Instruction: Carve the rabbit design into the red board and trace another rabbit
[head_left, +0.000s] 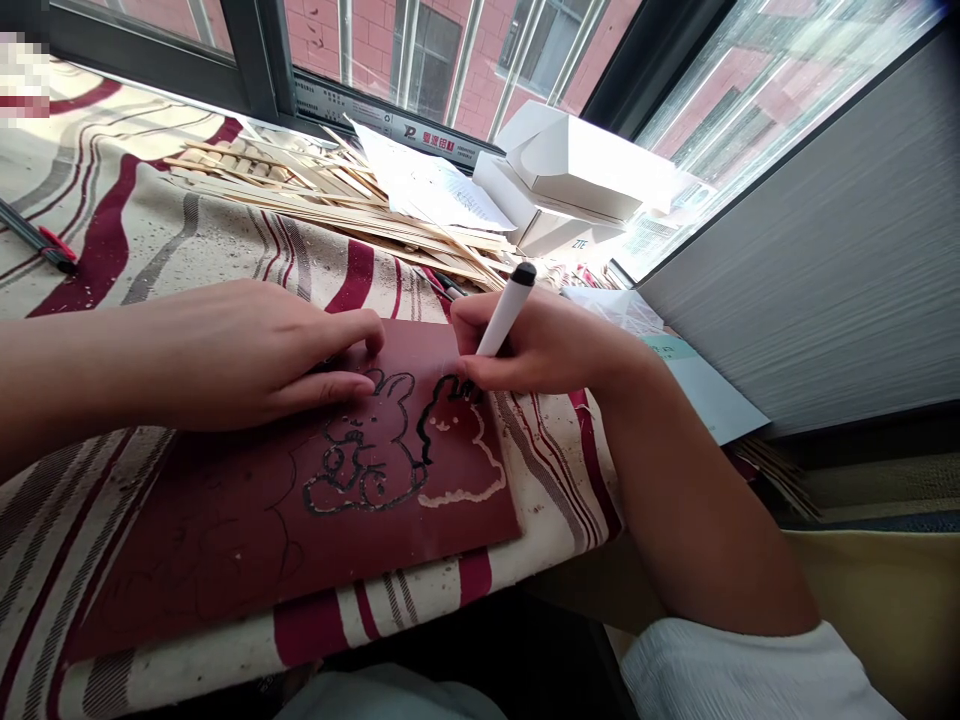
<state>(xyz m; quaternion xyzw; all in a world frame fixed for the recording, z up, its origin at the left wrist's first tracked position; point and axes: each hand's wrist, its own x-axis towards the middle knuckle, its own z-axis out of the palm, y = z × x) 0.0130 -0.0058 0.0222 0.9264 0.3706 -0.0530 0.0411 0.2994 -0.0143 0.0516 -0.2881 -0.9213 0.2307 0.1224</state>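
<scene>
A dark red board point(450, 530) lies at an angle on the striped cloth, with cartoon animal outlines on its face. One rabbit-like figure point(367, 440) in the middle is traced in black. To its right, another figure point(461, 450) has a thick black left edge and a pale carved line along its right and lower sides. My right hand point(517, 340) grips a white marker point(508, 312) with a black end, its tip hidden behind my fingers at that figure's top. My left hand point(300, 355) rests on the board's upper part, thumb and fingers apart, holding nothing.
Thin wooden sticks point(315, 205) are heaped by the window, with a sheet of paper point(435, 185) on them. White boxes point(570, 170) stand at the back right. A dark pen point(34, 240) lies at the far left. Crumbs dot the striped cloth point(225, 250).
</scene>
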